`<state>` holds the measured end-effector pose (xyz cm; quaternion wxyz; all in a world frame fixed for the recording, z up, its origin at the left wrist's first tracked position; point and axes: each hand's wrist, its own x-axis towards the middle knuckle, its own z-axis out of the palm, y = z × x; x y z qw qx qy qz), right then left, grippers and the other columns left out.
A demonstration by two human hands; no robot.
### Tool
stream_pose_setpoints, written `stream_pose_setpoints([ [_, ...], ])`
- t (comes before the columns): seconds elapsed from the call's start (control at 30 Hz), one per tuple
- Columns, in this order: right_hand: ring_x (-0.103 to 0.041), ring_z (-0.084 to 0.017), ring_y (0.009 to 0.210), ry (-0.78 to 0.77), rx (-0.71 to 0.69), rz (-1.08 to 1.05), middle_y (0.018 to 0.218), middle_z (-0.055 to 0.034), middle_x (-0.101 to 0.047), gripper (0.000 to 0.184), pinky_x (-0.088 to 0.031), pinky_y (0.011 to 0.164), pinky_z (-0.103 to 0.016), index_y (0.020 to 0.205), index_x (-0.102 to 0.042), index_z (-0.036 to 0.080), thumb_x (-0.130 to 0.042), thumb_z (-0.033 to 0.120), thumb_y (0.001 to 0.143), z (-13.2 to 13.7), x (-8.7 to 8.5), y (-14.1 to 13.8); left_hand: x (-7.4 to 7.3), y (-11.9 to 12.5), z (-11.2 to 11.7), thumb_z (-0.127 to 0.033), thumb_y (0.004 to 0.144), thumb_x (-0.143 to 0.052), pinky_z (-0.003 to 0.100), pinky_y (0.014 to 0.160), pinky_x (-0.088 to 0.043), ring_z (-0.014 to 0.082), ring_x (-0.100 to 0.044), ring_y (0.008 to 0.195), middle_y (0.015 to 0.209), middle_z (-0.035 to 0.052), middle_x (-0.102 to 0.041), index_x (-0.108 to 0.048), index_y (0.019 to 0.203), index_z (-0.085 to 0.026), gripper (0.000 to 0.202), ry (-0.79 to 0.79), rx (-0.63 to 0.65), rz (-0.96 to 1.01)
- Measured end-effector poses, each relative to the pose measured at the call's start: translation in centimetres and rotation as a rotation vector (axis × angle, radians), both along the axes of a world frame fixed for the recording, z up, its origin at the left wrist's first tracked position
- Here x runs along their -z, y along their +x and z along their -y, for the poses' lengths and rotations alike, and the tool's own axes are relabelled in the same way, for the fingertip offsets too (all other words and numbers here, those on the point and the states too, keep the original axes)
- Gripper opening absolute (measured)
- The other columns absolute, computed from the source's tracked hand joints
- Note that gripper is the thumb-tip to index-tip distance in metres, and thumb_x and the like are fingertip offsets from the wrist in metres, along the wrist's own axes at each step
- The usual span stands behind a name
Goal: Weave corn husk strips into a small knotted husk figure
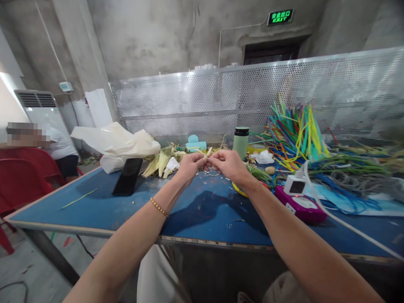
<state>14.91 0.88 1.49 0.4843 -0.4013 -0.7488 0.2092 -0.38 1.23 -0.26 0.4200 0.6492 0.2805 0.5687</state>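
Over the middle of the blue table (186, 217), my left hand (190, 164) and my right hand (228, 163) meet fingertip to fingertip. Both are closed in a pinch on a small pale piece (209, 151), which pokes up between the fingers; its exact kind is too small to tell. Pale bits lie scattered on the tabletop just below the fingers. Left of my left hand is a pile of dry corn husks (162, 162) with crumpled white paper (171, 164). Beyond my right hand stands a green bottle (241, 143) with a black neck.
A black phone (128, 176) lies at left beside a white plastic bag (123, 142). At right are a magenta box (299, 203) with a white charger (295, 185) and cable, and bundled colourful strips (298, 133). Behind rises a perforated metal panel (197, 98). A person sits far left.
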Motion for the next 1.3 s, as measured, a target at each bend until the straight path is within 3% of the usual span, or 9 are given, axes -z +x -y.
stream_pose_setpoints([
  [0.4,-0.05,-0.01,0.045,0.078,0.064,0.165,0.051,-0.0009,-0.06,0.022,-0.035,0.048,-0.022,0.067,-0.062,0.015,-0.058,0.031,0.081,-0.1,-0.3,0.3,0.4,0.8,0.2,-0.016,0.076,-0.064,0.021,0.056,-0.039,0.0065,-0.051,0.051,0.062,0.0026,-0.061,-0.061,0.066,-0.01,0.013,-0.108,0.003,0.177],
  [0.87,-0.049,-0.01,0.047,0.069,0.031,0.158,0.051,-0.0002,-0.058,0.019,-0.033,0.047,-0.022,0.066,-0.061,0.015,-0.056,0.029,0.078,-0.5,-0.2,0.5,0.3,1.0,0.4,-0.016,0.077,-0.065,0.022,0.056,-0.036,0.0054,-0.049,0.052,0.062,0.0017,-0.059,-0.059,0.065,-0.01,0.014,-0.156,-0.01,0.237],
  [1.17,-0.047,-0.011,0.05,0.097,0.076,0.216,0.052,0.0004,-0.057,0.022,-0.03,0.05,-0.024,0.064,-0.06,0.016,-0.057,0.032,0.079,-0.3,-0.4,0.3,0.4,1.2,0.6,-0.017,0.076,-0.067,0.022,0.055,-0.035,0.0051,-0.048,0.052,0.062,0.001,-0.058,-0.058,0.065,-0.01,0.015,-0.164,-0.033,0.274],
  [1.3,-0.046,-0.011,0.049,0.108,0.103,0.226,0.051,0.0002,-0.057,0.026,-0.03,0.051,-0.024,0.065,-0.059,0.016,-0.055,0.036,0.082,-0.2,-0.4,0.1,0.3,0.6,0.2,-0.02,0.073,-0.07,0.021,0.055,-0.036,0.0056,-0.049,0.053,0.063,0.0009,-0.058,-0.062,0.07,-0.01,0.014,-0.177,0.013,0.275],
])
